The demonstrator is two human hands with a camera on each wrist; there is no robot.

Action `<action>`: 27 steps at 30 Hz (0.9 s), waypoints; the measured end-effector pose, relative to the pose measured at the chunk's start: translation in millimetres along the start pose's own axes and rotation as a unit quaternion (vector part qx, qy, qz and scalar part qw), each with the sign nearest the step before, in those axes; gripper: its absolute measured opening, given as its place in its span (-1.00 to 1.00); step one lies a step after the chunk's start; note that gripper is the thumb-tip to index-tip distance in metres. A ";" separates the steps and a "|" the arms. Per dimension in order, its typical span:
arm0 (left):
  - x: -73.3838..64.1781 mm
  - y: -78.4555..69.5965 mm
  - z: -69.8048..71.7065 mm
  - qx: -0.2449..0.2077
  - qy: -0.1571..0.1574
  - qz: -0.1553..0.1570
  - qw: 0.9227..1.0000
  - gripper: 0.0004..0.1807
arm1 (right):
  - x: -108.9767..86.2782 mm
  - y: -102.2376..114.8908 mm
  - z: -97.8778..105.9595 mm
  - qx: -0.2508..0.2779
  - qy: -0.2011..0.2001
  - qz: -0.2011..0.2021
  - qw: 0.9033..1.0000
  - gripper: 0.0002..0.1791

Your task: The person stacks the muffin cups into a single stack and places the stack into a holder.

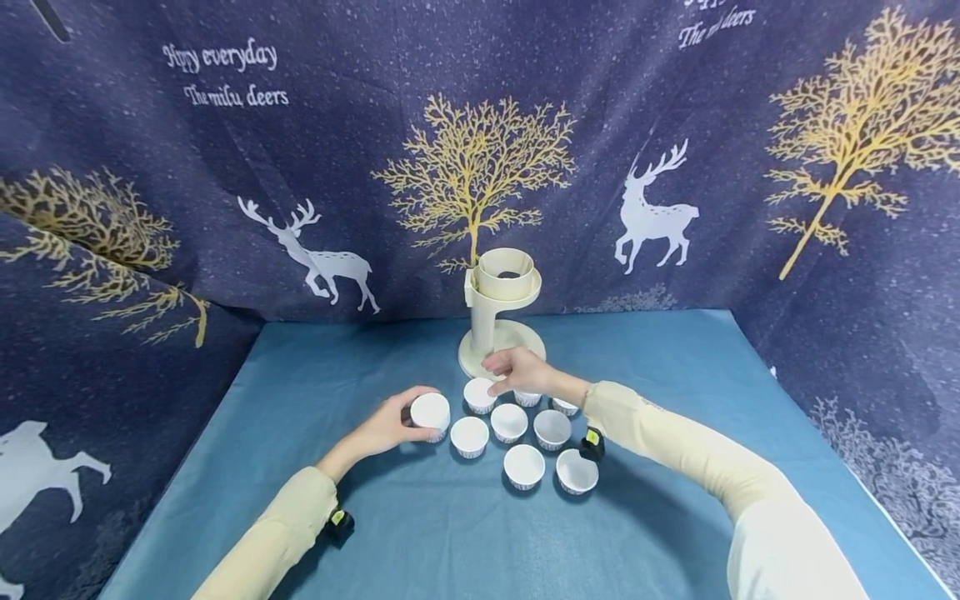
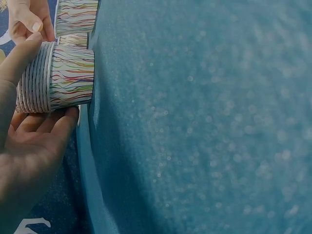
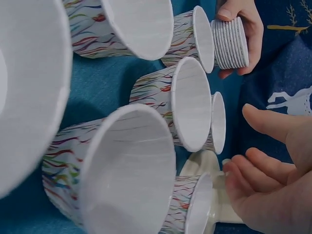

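Note:
My left hand [image 1: 386,427] grips a stack of nested white paper baking cups [image 1: 431,412], thumb on one side and fingers on the other. Coloured wavy lines show on the stack's outermost cup [image 2: 73,75] in the left wrist view. My right hand [image 1: 522,372] hovers over the far cups with thumb and fingers spread apart; the right wrist view shows nothing between them [image 3: 278,187]. Nearest to its thumb is a single upright cup [image 1: 478,395]. More single cups stand in loose rows, among them a cup [image 1: 469,437] beside the stack and a front cup [image 1: 524,467].
Behind the cups rises a cream stand [image 1: 483,329] with a round base and a ring carrying a cream funnel-like cup [image 1: 506,275]. Blue cloth [image 1: 420,533] covers the table. A dark patterned curtain [image 1: 337,150] hangs behind it.

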State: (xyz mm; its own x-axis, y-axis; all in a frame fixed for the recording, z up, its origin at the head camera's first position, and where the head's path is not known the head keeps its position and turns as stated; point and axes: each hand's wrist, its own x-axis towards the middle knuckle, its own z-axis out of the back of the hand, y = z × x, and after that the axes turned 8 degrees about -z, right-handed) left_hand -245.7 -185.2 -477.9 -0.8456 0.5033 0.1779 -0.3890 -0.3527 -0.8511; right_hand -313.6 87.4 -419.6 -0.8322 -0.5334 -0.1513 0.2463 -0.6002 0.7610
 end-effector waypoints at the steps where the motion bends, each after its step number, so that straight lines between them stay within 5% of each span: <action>1: -0.1 0.3 0.2 -0.001 0.000 0.000 1.000 -0.27 | 1.1 0.9 -0.5 -0.003 0.003 0.001 1.000 -0.40; 27: -1.8 -2.1 -1.7 0.010 -0.005 -0.004 1.000 -0.30 | 11.0 8.0 -17.5 -0.091 0.011 -0.025 0.995 -0.28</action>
State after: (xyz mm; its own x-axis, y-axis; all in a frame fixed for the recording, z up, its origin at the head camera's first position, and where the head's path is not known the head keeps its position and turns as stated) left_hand -242.7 -184.0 -477.3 -0.8459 0.4986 0.1892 -0.4030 -0.3652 -0.8392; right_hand -312.0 66.3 -426.2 -0.8351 -0.5116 -0.2021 0.2920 -0.7237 0.6253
